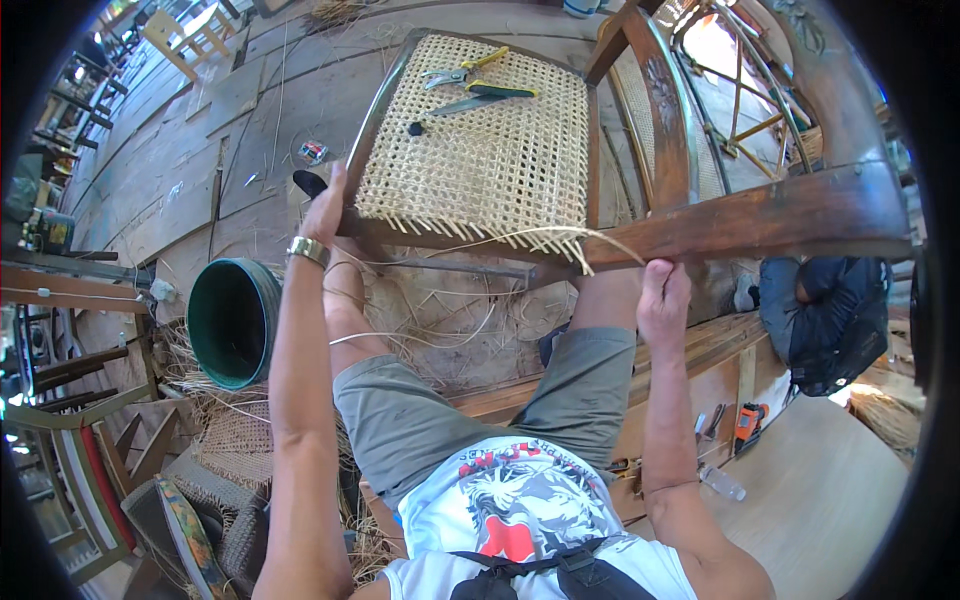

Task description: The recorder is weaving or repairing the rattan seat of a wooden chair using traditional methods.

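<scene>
the chair (pixel 720 222) stands over the floor (pixel 225 130) in front of the person, its back to the right. its cane seat (pixel 480 170) fills the frame, with loose ends fringing the near edge. the left hand (pixel 325 205) lies against the seat's near left corner; how firmly its fingers close there i cannot tell. the right hand (pixel 662 300) is just below the back post, thumb against curled fingers, seemingly pinching the tip of a loose cane strand (pixel 600 236) from the near right corner.

the wooden frame should be rigid and fairly heavy, perhaps a little slick where it shines; best gripped by a seat rail or the post, not the mesh. the weave looks taut yet springy; the strand, light and bendy, could split if kinked, so pinch it close to its end. yellow-handled pliers (pixel 468 70) and a bladed tool (pixel 490 97) lie loose toward the far edge and would slide if the seat tipped.
</scene>
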Available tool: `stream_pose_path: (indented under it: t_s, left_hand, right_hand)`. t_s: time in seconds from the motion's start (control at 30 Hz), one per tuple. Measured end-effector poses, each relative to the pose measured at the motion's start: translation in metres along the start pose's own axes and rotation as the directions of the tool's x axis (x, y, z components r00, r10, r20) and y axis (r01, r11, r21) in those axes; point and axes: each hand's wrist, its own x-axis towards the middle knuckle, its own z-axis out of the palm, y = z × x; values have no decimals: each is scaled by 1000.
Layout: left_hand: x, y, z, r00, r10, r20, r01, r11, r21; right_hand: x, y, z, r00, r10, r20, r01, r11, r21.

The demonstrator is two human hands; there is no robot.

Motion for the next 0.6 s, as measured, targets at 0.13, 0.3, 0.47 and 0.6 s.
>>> stream_pose_path:
  t_s: [0.13,0.3,0.47,0.6]
  left_hand:
    - [-42,10,29,983,-15,-180,50,980,192]
    - [-62,19,28,958,-88,-274,142,972,185]
    - [-103,16,36,959,28,-282,35,976,216]
    - [-135,13,47,931,21,-364,35,988,147]
  right_hand:
    - [12,33,-15,986,161,42,-163,985,51]
    - [13,20,-21,995,80,59,-79,997,-13]
    - [-5,21,-27,1000,3,13,-4,997,79]
    - [-22,60,-39,971,100,216,-147,965,217]
